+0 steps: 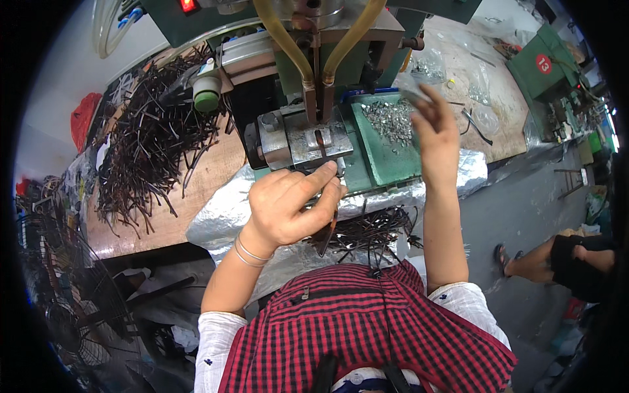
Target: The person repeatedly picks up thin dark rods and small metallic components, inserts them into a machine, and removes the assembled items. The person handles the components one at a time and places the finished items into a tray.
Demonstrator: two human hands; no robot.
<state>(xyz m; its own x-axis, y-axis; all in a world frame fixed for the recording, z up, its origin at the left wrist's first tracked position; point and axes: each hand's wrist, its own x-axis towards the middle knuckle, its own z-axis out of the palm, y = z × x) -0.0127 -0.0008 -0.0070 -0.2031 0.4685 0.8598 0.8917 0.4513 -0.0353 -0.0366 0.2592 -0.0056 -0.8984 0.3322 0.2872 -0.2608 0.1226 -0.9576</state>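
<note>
My left hand (288, 204) is closed in a pinch on a dark brown eyeglass temple (330, 234). Its curved end hangs below my fingers; the other end lies at the metal fixture (303, 139) of a bench machine. Above that fixture, two copper-coloured electrodes (319, 105) point downward. My right hand (436, 134) is raised over the right side of a green tray (386, 173), its fingers bent and blurred. Whether they hold anything cannot be made out. Small silvery metal pieces (390, 123) lie heaped in the tray.
A large pile of dark temples (154, 141) covers the bench at the left. More temples (373, 229) lie on silver foil (223, 219) at the front edge. A green-capped knob (206, 98) juts out left of the fixture. At the far right, a person's legs (534, 257) show.
</note>
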